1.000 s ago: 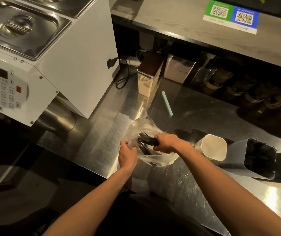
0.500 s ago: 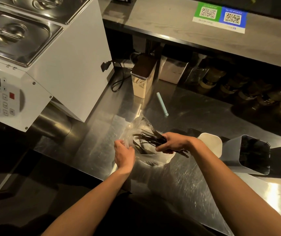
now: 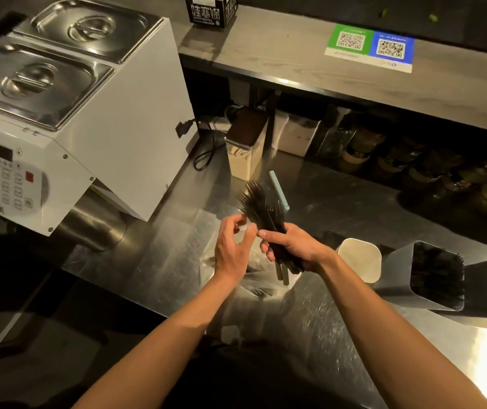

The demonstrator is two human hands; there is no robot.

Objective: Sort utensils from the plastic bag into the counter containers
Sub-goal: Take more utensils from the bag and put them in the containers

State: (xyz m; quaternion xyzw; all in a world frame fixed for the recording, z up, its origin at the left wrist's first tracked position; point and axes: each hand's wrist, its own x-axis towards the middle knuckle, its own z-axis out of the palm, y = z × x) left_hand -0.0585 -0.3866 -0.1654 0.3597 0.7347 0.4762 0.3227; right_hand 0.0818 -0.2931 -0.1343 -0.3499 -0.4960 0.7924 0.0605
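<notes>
Up out of the clear plastic bag (image 3: 255, 286) now, the black plastic fork bundle (image 3: 261, 206) sits clutched in right hand (image 3: 292, 249), left hand (image 3: 233, 246) loose-fingered, so binning's next.

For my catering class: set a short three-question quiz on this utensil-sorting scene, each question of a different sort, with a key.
1. True or false: the right hand grips a bundle of black utensils above the counter.
2. Fill in: the grey container already holds dark ____.
3. Which stands nearest the right hand? A the white container; B the grey container; C the white machine.
Key: 1 true; 2 utensils; 3 A.
</notes>
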